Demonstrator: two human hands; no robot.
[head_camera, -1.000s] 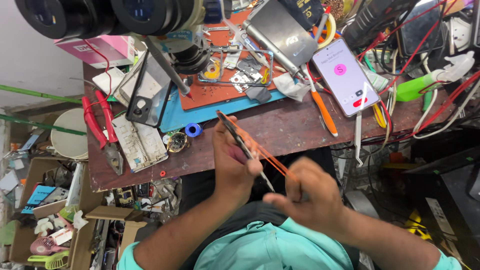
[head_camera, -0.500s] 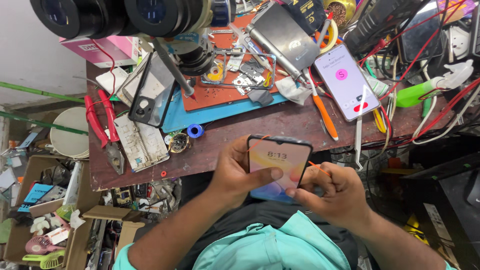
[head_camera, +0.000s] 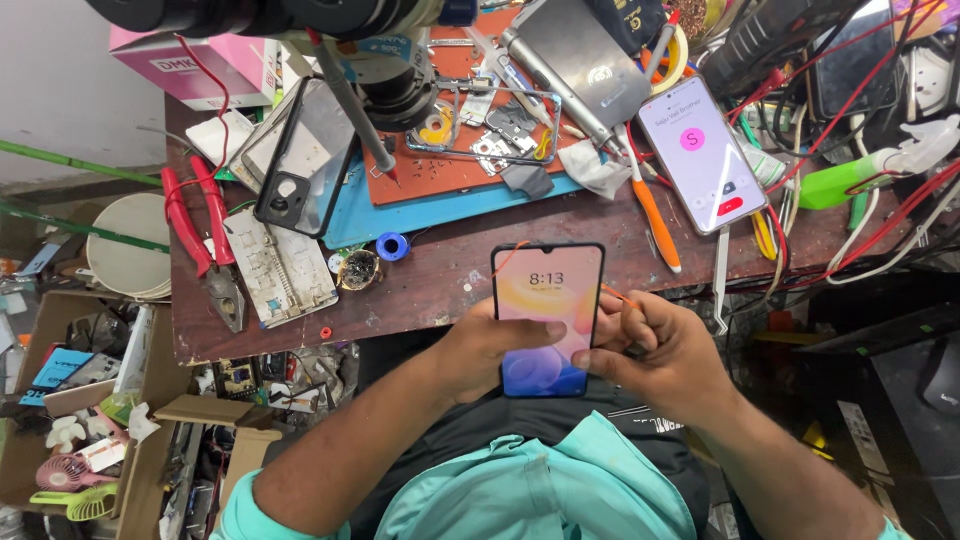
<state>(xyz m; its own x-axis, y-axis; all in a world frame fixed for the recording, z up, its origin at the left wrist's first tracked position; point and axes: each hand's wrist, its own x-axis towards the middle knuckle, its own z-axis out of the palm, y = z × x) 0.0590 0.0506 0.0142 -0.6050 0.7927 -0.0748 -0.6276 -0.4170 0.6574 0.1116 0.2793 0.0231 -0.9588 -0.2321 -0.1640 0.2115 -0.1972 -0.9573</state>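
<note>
The wooden table is messy and full of tools. A lit phone is held up just in front of the table's near edge (its screen faces up). The left hand wraps around the phone's left side, its thumb lying on the glass. The right hand grips the phone's right side and also pinches a thin orange tool. Red pliers lie on the table's left part, well apart from the phone.
</note>
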